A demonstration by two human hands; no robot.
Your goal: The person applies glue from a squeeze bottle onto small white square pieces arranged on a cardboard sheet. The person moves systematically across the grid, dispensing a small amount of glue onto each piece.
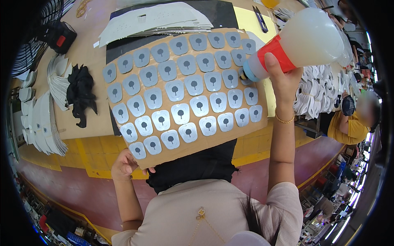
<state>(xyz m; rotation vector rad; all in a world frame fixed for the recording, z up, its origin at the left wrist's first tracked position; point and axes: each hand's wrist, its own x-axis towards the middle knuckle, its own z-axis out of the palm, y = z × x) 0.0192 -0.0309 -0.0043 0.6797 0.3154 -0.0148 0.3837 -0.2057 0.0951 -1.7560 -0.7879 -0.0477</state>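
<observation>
The right hand (pixel 283 78) is gripping a squeeze bottle (pixel 301 41) around its red collar, fingers wrapped tight. The bottle is lying nearly on its side, its long axis running from the milky body at upper right down to the blue nozzle at lower left, and the nozzle is pointing at the right edge of the cardboard sheet (pixel 184 147). The left hand (pixel 123 164) is pinching the sheet's lower left corner, holding it up. Rows of grey patches (pixel 176 90), each with a dark mark, are covering the sheet. Left of the sheet a black rag (pixel 80 92) is lying on the table (pixel 88 123); above it, a stack of white cut pieces (pixel 156 20).
</observation>
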